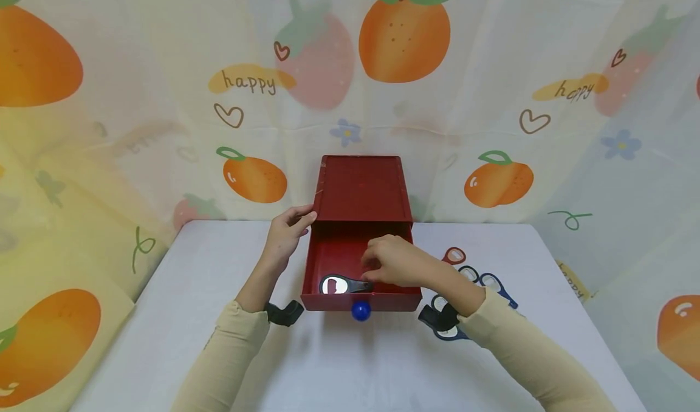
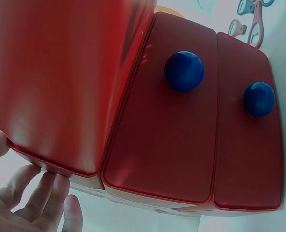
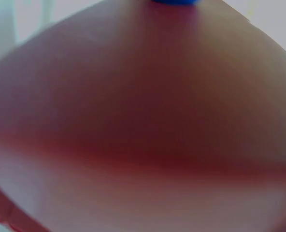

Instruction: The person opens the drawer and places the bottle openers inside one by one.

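Observation:
A red cabinet (image 1: 362, 187) stands on the table with its top drawer (image 1: 333, 248) pulled out. Inside that drawer, along the front wall, lies a magnifying glass (image 1: 335, 284) with a dark handle. My right hand (image 1: 394, 260) reaches into the drawer, its curled fingers pinching the end of the handle; the fingertips are partly hidden. Against the cabinet's left side rests my left hand (image 1: 287, 233), fingers fairly straight. In the left wrist view its fingertips (image 2: 61, 182) touch the side beside the top drawer. The right wrist view is filled by the blurred red drawer front (image 3: 157, 87).
Several more magnifying glasses (image 1: 492, 281) lie on the table right of the cabinet, partly behind the right forearm. A blue knob (image 1: 361, 310) sticks out of the open drawer's front. Two lower drawers with blue knobs (image 2: 184, 71) are closed. A fruit-print cloth (image 1: 164, 96) hangs behind.

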Demonstrator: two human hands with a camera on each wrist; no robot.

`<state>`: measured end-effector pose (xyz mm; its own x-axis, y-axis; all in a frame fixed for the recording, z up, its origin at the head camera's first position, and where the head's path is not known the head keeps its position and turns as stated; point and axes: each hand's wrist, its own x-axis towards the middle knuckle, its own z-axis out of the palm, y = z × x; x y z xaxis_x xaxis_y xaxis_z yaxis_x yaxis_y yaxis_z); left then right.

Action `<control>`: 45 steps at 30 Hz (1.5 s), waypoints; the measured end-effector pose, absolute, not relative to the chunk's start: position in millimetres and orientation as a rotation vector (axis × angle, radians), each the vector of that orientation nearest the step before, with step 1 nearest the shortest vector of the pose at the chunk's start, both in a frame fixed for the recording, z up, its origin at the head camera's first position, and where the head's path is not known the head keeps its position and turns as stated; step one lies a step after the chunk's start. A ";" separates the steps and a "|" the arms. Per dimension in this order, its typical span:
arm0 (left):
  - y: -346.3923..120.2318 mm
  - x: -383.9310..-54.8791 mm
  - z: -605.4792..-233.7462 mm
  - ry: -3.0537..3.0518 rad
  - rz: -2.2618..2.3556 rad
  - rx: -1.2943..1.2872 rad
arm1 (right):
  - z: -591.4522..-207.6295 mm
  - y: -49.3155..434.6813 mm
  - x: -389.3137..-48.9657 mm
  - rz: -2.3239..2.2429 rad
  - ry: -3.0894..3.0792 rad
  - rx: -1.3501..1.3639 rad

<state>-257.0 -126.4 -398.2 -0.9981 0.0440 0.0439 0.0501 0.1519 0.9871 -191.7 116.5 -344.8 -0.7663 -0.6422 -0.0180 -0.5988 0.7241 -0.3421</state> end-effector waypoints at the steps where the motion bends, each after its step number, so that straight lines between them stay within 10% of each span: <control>1: -126.2 -256.8 -398.1 -2.383 -2.038 -0.096 | -342.2 120.3 -191.8 -0.504 2.798 -1.005; 22: -126.0 -255.4 -397.3 -2.390 -2.020 -0.102 | -314.4 209.4 -200.0 -0.766 2.972 -0.777; 45: -126.7 -254.0 -396.5 -2.388 -2.031 -0.114 | -407.7 238.5 -239.5 -0.834 2.834 -0.305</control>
<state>-254.0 -126.7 -396.5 -0.9973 0.0523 0.0506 0.0583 0.1592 0.9855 -239.5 238.5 -407.7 -0.9643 -0.2427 -0.1058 -0.1467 0.8226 -0.5494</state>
